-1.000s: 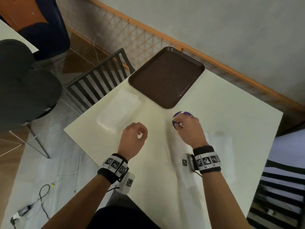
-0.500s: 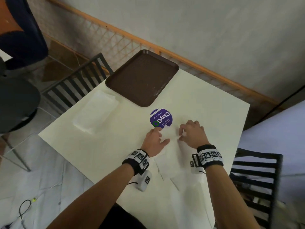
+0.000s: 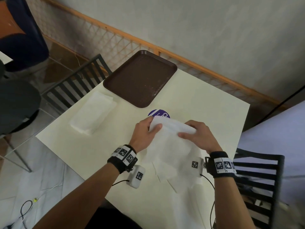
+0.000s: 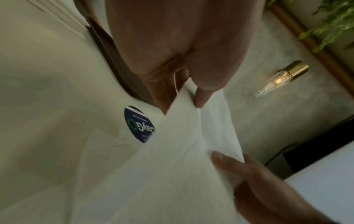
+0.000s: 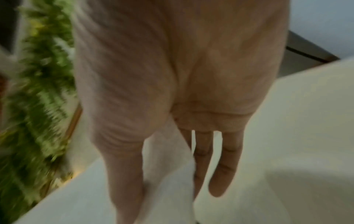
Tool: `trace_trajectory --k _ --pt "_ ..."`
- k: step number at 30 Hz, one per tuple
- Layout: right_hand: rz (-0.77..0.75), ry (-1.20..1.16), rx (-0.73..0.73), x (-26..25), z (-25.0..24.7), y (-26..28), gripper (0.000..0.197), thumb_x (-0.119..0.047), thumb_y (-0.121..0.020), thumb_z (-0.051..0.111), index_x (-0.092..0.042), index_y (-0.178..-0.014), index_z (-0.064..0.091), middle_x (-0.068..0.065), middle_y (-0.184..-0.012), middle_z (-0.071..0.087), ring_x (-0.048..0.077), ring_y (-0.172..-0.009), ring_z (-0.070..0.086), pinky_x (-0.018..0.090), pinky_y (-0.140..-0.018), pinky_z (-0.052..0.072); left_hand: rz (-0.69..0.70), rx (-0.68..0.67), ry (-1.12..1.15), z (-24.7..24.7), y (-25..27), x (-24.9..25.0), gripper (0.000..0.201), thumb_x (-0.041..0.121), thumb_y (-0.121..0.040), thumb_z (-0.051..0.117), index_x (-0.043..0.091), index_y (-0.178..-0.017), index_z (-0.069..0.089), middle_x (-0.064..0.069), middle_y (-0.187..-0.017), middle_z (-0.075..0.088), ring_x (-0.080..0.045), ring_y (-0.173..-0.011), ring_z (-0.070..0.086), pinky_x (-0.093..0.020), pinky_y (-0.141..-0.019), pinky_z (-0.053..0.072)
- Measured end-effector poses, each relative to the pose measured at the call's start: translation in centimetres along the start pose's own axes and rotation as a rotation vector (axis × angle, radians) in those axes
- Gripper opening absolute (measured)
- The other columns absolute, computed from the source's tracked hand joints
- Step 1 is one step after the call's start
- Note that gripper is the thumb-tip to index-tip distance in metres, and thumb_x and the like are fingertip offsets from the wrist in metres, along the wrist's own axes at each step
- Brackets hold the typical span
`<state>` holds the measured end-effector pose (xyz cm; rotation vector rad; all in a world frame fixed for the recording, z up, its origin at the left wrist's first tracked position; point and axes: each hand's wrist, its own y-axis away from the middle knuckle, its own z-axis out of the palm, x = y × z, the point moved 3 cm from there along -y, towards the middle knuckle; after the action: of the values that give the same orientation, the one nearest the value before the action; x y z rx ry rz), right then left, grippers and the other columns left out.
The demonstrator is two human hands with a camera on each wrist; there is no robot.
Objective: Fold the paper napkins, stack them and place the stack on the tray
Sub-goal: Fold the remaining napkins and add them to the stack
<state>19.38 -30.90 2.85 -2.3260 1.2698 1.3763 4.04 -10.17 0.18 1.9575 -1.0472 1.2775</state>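
Napkin [image 3: 168,138], thin quilted white paper, hangs between us, our left hand [image 3: 144,135] and right hand [image 3: 198,135] each pinching a top corner.

A left hand [image 4: 182,50] pinches the top edge of a white paper napkin [image 4: 172,166], just right of a round purple sticker [image 4: 138,125], while a right hand [image 4: 268,192] grips the napkin's right edge, below the sticker.

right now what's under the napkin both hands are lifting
The napkin, pinched at its far edge by the left hand and right hand, partly covers a purple round sticker on the table. More loose napkins lie below it; the rest is hidden.
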Motion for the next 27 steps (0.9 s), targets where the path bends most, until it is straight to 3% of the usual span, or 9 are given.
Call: trace_trajectory --k 5,10,12,15,17,19,22,24,27 --pt "0.155 -0.537 0.033 1.0 4.6 0.9 0.031 -0.034 -0.092 0.086 -0.023 -0.120 0.078 -0.001 -0.112 0.084 0.023 -0.105 0.080 0.047 -0.089 0.061 -0.148 0.062 0.006 -1.3 -0.2 -2.1 0.026 0.038 -0.104 0.065 0.019 -0.122 0.067 0.006 -0.108 0.077 -0.013 -0.098 0.073 -0.034 -0.090 0.059" --pt "0.232 -0.189 0.129 2.8 7.4 -0.6 0.015 -0.026 -0.085 0.090 -0.023 -0.090 0.076 -0.006 -0.085 0.080 0.024 -0.085 0.077 0.030 -0.069 0.059 -0.318 -0.003 -0.104 -0.9 0.0 -4.4 0.025 0.033 -0.108 0.057 0.012 -0.107 0.071 -0.001 -0.084 0.071 -0.031 -0.094 0.073 -0.045 -0.086 0.061" --pt "0.176 -0.127 0.179 1.8 7.7 -0.7 0.014 -0.027 -0.088 0.086 -0.024 -0.094 0.074 -0.009 -0.080 0.073 0.017 -0.075 0.070 0.022 -0.065 0.052 -0.373 -0.026 -0.061 -0.9 0.2 -5.1 0.034 0.039 -0.108 0.053 0.010 -0.098 0.069 -0.011 -0.081 0.069 -0.036 -0.089 0.071 -0.054 -0.084 0.062" --pt "-0.009 -0.023 0.166 -1.5 8.7 -0.3 0.033 -0.026 -0.092 0.081 -0.024 -0.123 0.070 -0.016 -0.090 0.072 0.004 -0.079 0.067 0.019 -0.074 0.054 -0.389 -0.037 0.086 -1.0 0.6 -4.6 0.044 0.048 -0.103 0.048 0.010 -0.085 0.059 -0.011 -0.077 0.063 -0.034 -0.077 0.063 -0.052 -0.079 0.061" --pt "-0.127 0.043 0.124 -3.7 9.9 0.1 0.042 -0.025 -0.094 0.077 -0.026 -0.134 0.066 -0.019 -0.096 0.069 0.000 -0.080 0.065 0.014 -0.077 0.054 -0.424 -0.032 0.247 -1.1 0.6 -3.3 0.040 0.047 -0.104 0.049 0.014 -0.095 0.069 -0.011 -0.093 0.072 -0.035 -0.090 0.070 -0.049 -0.086 0.061" --pt "-0.209 0.113 0.086 -5.1 11.4 0.4 0.055 -0.031 -0.094 0.076 -0.032 -0.145 0.057 -0.013 -0.106 0.067 0.007 -0.087 0.067 0.031 -0.084 0.061 -0.473 -0.016 0.375 -1.4 0.7 -2.2 0.036 0.043 -0.108 0.047 0.020 -0.114 0.074 -0.007 -0.115 0.078 -0.032 -0.110 0.073 -0.054 -0.097 0.061" --pt "-0.225 0.223 0.013 -6.3 13.1 0.9 0.075 -0.045 -0.092 0.079 -0.034 -0.157 0.043 -0.010 -0.120 0.057 0.014 -0.097 0.065 0.038 -0.088 0.060 -0.504 0.011 0.496 -2.2 0.6 -0.8 0.049 0.050 -0.112 0.037 0.020 -0.116 0.076 -0.004 -0.109 0.081 -0.027 -0.108 0.077 -0.047 -0.091 0.064" --pt "-0.246 0.223 -0.052 -7.1 13.4 1.2 0.080 -0.048 -0.090 0.080 -0.030 -0.158 0.043 -0.009 -0.127 0.054 0.014 -0.102 0.065 0.035 -0.091 0.059 -0.476 -0.008 0.493 -3.0 0.7 0.2 0.049 0.056 -0.111 0.037 0.028 -0.113 0.077 0.001 -0.104 0.082 -0.019 -0.099 0.079 -0.040 -0.085 0.066" --pt "-0.343 0.075 0.104 -8.2 12.3 1.3 0.041 -0.034 -0.092 0.078 -0.025 -0.130 0.068 -0.011 -0.112 0.066 0.008 -0.092 0.067 0.033 -0.086 0.061 -0.309 0.045 0.355 -4.6 0.5 0.0 0.022 0.032 -0.108 0.059 0.021 -0.116 0.076 -0.003 -0.105 0.081 -0.026 -0.104 0.077 -0.055 -0.097 0.061"
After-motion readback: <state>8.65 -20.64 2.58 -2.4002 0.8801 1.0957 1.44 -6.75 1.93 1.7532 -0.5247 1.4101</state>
